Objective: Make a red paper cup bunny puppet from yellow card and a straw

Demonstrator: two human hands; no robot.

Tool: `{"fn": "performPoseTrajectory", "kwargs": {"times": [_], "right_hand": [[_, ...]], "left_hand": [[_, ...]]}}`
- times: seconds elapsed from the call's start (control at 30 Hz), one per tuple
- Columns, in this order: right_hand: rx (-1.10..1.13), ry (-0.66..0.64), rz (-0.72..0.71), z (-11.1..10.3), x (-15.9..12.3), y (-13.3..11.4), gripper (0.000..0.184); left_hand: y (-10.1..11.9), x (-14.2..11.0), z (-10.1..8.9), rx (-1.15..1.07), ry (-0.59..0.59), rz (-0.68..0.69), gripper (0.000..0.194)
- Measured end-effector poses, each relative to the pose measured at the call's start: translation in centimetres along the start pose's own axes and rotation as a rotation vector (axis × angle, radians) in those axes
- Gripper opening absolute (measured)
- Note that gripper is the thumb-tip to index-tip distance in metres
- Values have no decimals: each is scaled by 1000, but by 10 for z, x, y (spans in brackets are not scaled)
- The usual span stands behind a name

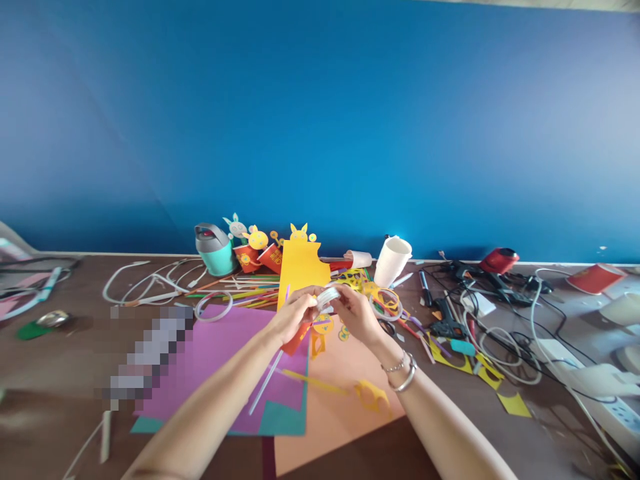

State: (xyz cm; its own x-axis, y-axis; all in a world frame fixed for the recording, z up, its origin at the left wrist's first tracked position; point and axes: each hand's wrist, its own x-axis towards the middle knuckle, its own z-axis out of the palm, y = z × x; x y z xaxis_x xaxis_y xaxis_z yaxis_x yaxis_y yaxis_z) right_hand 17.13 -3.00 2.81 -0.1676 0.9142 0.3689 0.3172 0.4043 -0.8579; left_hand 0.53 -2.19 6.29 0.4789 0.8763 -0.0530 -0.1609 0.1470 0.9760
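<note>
In front of me, above the coloured paper sheets, my left hand [294, 315] and my right hand [357, 312] meet around a white ring-shaped roll that looks like tape [328, 295]. Fingers of both hands are closed on its sides. Just below my left hand is a red paper cup [295, 341], partly covered by the hand. Yellow paper cut-outs [323, 325] show beneath the roll, between my wrists. A yellow card sheet [301, 270] stands behind my hands. Under my arms lie a purple sheet [215, 363] and a peach sheet [335, 427].
A teal flask [218, 259], red cups with yellow animal faces [257, 237] and white cups [393, 260] stand along the blue wall. To the right are a black glue gun [447, 325], tangled cables and a power strip [623, 413]. A white cable [160, 287] coils at the left.
</note>
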Motion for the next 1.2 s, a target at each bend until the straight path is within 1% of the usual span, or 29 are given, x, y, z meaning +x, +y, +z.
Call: {"fn": "performPoseTrajectory", "kwargs": {"times": [0.07,0.17,0.2,0.3,0.37,0.5,0.77,0.9,0.93,0.97,1.03,1.07,1.13,1.2], "right_hand": [[8,4,-6,1,0,1,19],[30,-3,-1,1,0,1,19],[30,-1,1,1,1,0,19],[3,14,1,0,1,-2,18],[-15,19,-5,-1,1,-4,18],[-40,26,-26,-1,1,-4,19],[-51,36,-49,0,0,0,17],[-19,19,-7,3,0,-1,16],[-11,18,0,3,0,-1,17],[-7,19,2,3,0,-1,17],[-11,24,-3,2,0,-1,18],[-13,25,-5,1,0,-1,19],[-15,23,-8,0,0,-2,19],[-18,21,-10,-1,0,-4,18]], "left_hand": [[-4,2,-1,-22,16,0,15],[-9,4,-2,-55,96,-6,12],[-9,5,-2,-64,82,-18,12],[-9,4,-4,-112,-38,-9,18],[-8,2,-5,-95,-59,9,18],[-8,1,-3,-32,-24,6,15],[-12,3,-3,-39,-4,22,17],[-14,6,-1,-63,91,28,10],[-14,6,-1,-66,88,26,11],[-14,6,-2,-74,60,24,13],[-12,5,-4,-93,-35,18,16],[-11,4,-4,-97,-62,17,17],[-9,2,-6,-77,-73,20,17],[-9,1,-6,-42,-50,24,17]]}}
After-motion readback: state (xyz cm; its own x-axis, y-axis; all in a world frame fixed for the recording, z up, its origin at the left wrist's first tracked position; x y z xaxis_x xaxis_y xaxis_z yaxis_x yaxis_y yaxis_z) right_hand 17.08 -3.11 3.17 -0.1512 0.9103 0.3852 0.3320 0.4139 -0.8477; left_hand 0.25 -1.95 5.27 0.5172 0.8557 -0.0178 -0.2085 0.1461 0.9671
